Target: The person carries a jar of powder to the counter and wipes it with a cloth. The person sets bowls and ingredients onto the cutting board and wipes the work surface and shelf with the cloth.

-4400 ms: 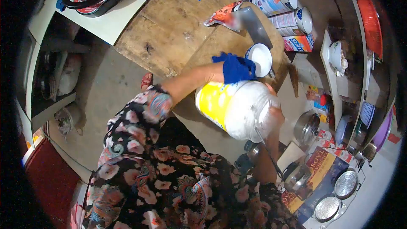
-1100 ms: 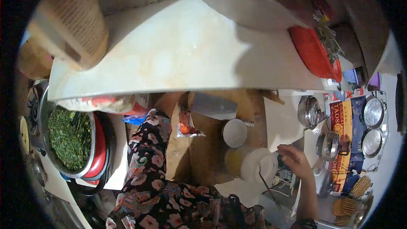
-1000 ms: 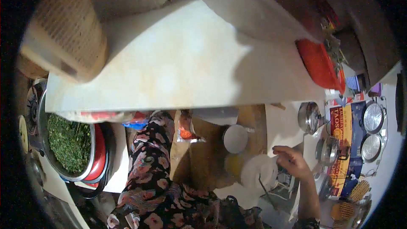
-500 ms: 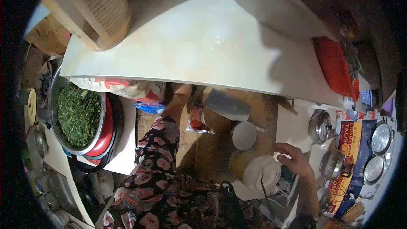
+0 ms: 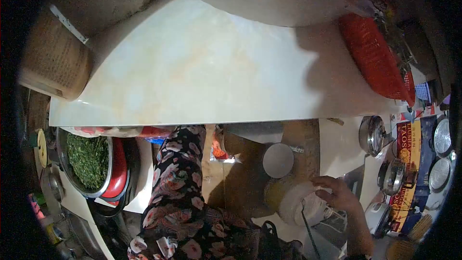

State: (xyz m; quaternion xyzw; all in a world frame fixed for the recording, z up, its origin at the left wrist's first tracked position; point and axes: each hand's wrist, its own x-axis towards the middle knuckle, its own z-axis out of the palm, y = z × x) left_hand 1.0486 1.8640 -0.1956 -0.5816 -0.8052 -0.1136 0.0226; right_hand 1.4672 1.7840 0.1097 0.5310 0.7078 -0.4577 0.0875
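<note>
My left arm, in a dark floral sleeve, reaches forward beneath the white shelf, which hides my left hand. My right hand is at the rim of a white tub with a yellow band, its fingers loosely curved and thumb apart. A thin dark handle sticks out of the tub's mouth. Beyond the tub is a white bowl on the wooden board. An orange and silver packet lies near my left sleeve. A flat grey object is partly under the shelf edge.
The white shelf spans the upper view, with a brown container and a red basket on it. At left is a metal basin of chopped greens over a red-lidded appliance. Lidded pots stand at right.
Earlier, both hands were at the tilted tub, with a blue cloth at my left hand. Since half a second ago, my left forearm has gone under the shelf and my right hand overlaps the tub's rim.
</note>
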